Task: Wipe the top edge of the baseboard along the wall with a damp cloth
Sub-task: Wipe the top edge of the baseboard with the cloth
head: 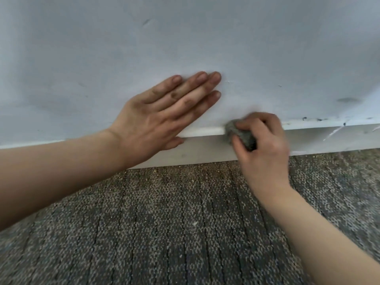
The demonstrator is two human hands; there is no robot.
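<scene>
Baseboard [205, 150] wipe looks partway done.
The right fingers [249, 126] clutch the cloth [239, 134] on its top edge; left fingers [191, 90] lie straight on the wall [267, 48]; dark marks [308, 119] remain rightward.

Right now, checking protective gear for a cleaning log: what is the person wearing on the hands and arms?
Nothing shows: the left hand and right hand have no gloves, rings or watch, and no sleeve covers either forearm.

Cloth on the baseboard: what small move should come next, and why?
Probably slide the cloth right along the top edge of the baseboard. The right hand grips it there, dark specks mark the edge further right, and the stretch toward the left hand looks clean.
</scene>
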